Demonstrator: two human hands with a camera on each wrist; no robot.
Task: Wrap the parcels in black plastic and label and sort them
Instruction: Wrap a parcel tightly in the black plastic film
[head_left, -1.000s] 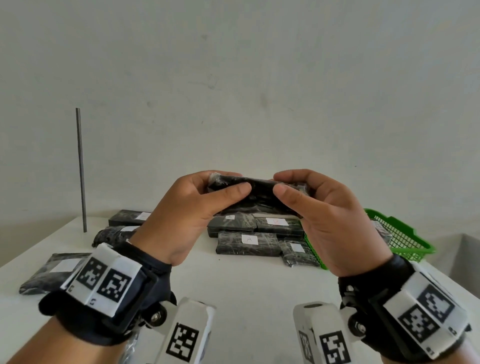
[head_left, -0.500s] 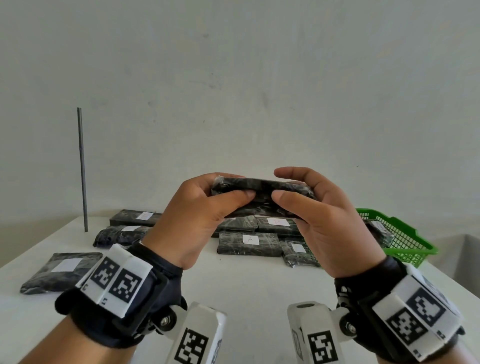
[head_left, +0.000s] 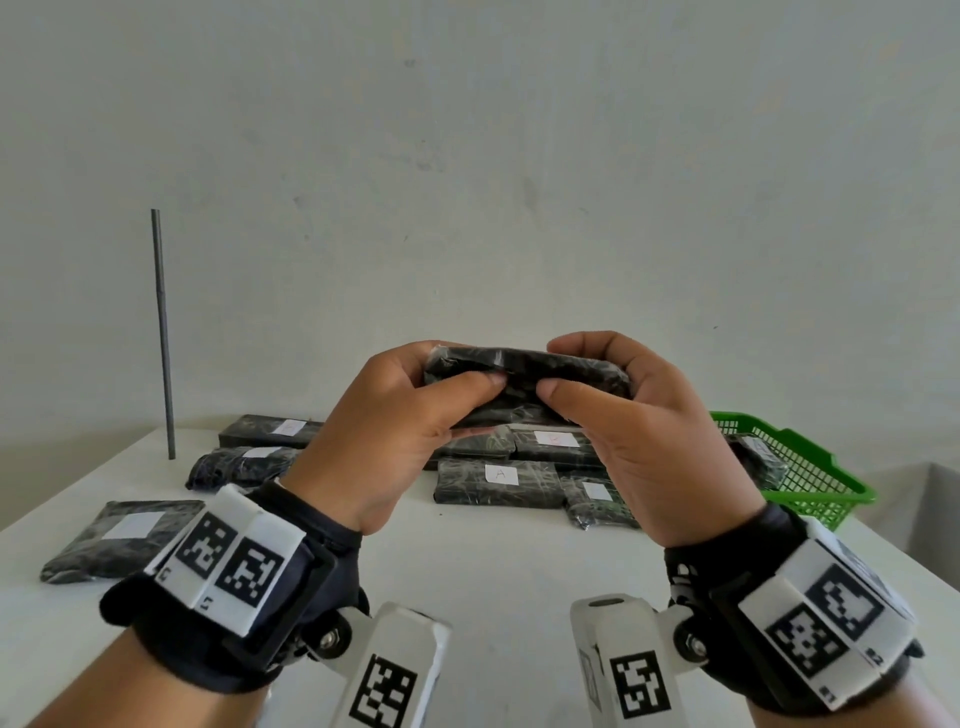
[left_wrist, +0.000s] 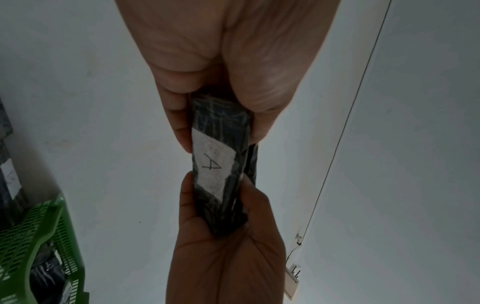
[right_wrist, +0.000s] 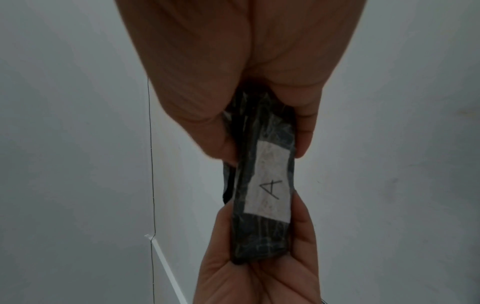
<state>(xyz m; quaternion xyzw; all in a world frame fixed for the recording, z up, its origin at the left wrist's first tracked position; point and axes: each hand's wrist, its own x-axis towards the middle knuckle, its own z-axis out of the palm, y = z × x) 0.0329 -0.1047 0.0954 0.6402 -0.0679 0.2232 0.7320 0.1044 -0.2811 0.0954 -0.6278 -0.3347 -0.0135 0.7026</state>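
Note:
A parcel (head_left: 524, 366) wrapped in black plastic is held up in the air above the table, one end in each hand. My left hand (head_left: 395, 415) grips its left end with the thumb on the near face. My right hand (head_left: 644, 415) grips its right end the same way. The wrist views show the far face of the parcel (left_wrist: 221, 162) with a white label (right_wrist: 270, 183) marked "A". In those views the fingers of both hands wrap the parcel's ends.
Several wrapped, labelled parcels (head_left: 498, 480) lie on the white table (head_left: 493, 561) beyond my hands; others (head_left: 124, 535) lie at the left. A green basket (head_left: 800, 467) holding a parcel stands at the right. A thin dark rod (head_left: 162, 332) stands upright at the back left.
Both hands have drawn slightly closer together on the parcel and my thumbs now nearly meet; the parcel stays raised at about the same height.

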